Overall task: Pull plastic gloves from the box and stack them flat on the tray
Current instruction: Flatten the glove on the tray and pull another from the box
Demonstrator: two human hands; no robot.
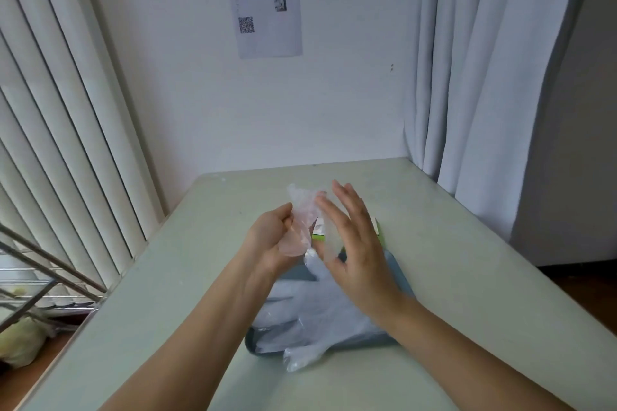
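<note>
Hands: left [267, 243] grips glove [301, 207]; right [357, 250] spread.

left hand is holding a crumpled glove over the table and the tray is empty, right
No, the tray is not empty: the head view shows flat gloves already lying on it, one overhanging its near edge. The left hand does hold a crumpled glove over the table.
</note>
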